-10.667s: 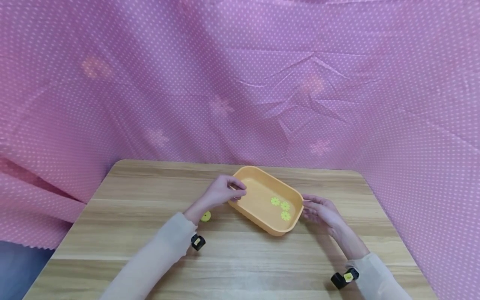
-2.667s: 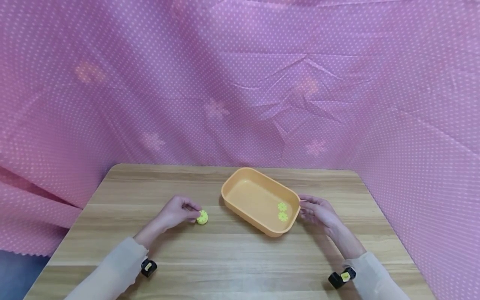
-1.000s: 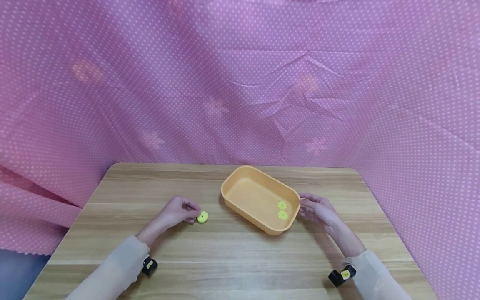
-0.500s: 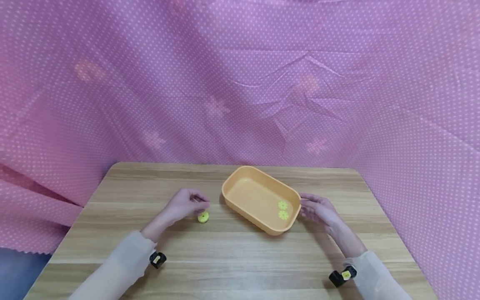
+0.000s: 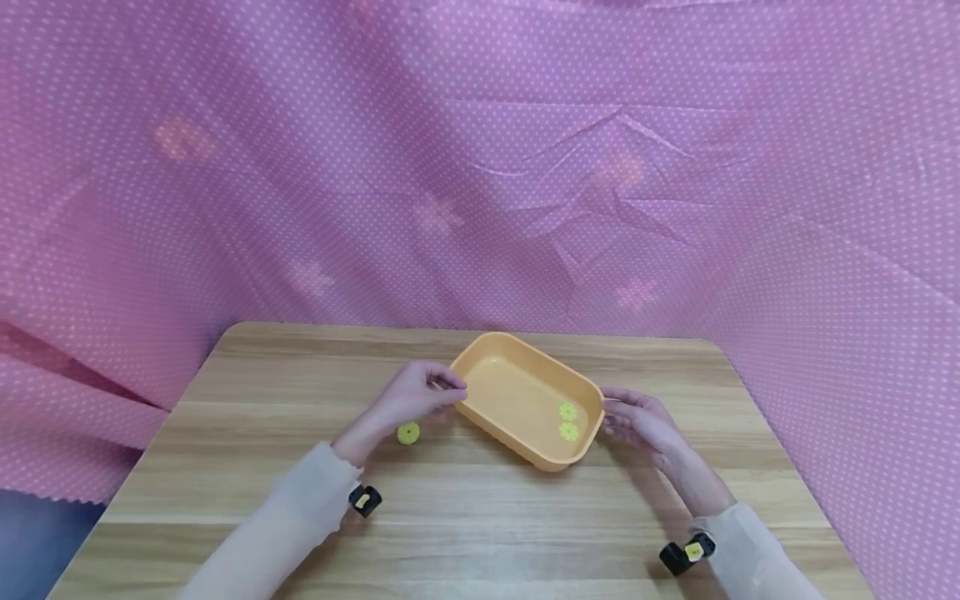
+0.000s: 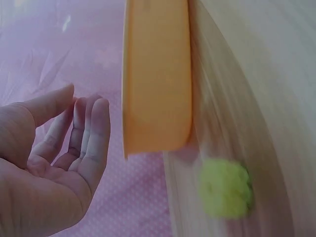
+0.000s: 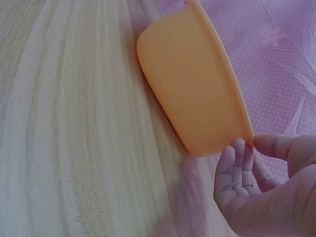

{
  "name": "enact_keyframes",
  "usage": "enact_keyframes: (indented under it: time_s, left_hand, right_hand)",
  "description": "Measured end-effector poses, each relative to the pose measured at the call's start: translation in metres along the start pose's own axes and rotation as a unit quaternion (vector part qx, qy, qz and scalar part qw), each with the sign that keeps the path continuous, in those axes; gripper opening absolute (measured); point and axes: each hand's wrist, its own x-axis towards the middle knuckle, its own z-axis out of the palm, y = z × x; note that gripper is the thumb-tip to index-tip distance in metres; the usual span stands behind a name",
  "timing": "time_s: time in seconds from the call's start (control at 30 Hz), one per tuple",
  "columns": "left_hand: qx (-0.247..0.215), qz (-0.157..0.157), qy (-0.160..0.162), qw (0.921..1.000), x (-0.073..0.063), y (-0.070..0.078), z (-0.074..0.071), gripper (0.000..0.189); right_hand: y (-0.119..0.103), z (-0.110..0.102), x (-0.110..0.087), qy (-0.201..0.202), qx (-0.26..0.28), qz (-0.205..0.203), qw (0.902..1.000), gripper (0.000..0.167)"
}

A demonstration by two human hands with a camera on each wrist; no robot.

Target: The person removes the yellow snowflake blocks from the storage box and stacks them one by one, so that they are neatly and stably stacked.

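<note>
An orange rectangular plastic bin (image 5: pixel 510 398) stands at a slant on the wooden table. Two yellow flower-shaped pieces (image 5: pixel 568 432) lie flat inside, near its right end. My left hand (image 5: pixel 422 392) is at the bin's left rim, fingers curved and thumb near the fingertips, with nothing visible between them; in the left wrist view it is beside the bin's outer wall (image 6: pixel 158 84). Below that hand sits a small stack of yellow flower pieces (image 6: pixel 226 190) on the table. My right hand (image 5: pixel 645 423) holds the bin's right end, thumb at the rim and fingers against the outer wall (image 7: pixel 197 89).
The wooden table (image 5: pixel 480 533) has rounded far corners. A pink dotted curtain (image 5: pixel 525 167) hangs behind and along both sides. Black wrist cameras (image 5: pixel 365 500) are strapped over the pale sleeves.
One of three flower pieces has left the bin since the oldest frame. In the last second my left hand lets go at the stack and moves right to the bin's rim. My right hand stays.
</note>
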Motion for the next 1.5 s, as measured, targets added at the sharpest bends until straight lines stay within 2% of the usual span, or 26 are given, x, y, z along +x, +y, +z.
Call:
enact_keyframes:
  time_s: [0.1,0.37,0.73,0.93,1.23,1.5]
  left_hand:
    - [0.011,0.017,-0.001,0.9998,0.005,0.008,0.012,0.016]
    - [-0.005,0.06,-0.024,0.9979,0.018,0.02,0.05,0.015]
    - [0.02,0.085,-0.041,0.9954,0.044,0.023,0.088,0.013]
    - [0.03,0.07,-0.039,0.9964,0.058,0.023,0.1,0.013]
    - [0.03,0.031,-0.041,0.9982,0.073,0.028,0.114,0.012]
    - [0.043,0.02,-0.048,0.9977,0.09,0.028,0.124,0.014]
  right_hand:
    - [0.0,0.0,0.0,0.001,-0.001,0.002,1.0,0.054]
    - [0.001,-0.001,0.0,0.003,0.002,-0.002,1.0,0.052]
    - [0.001,-0.001,-0.002,0.0,0.004,0.001,1.0,0.054]
    - [0.0,0.0,-0.002,0.001,0.01,0.001,0.9999,0.051]
    - [0.0,0.0,-0.003,0.0,0.008,-0.001,1.0,0.049]
    - [-0.001,0.0,-0.003,-0.002,0.007,0.0,1.0,0.05]
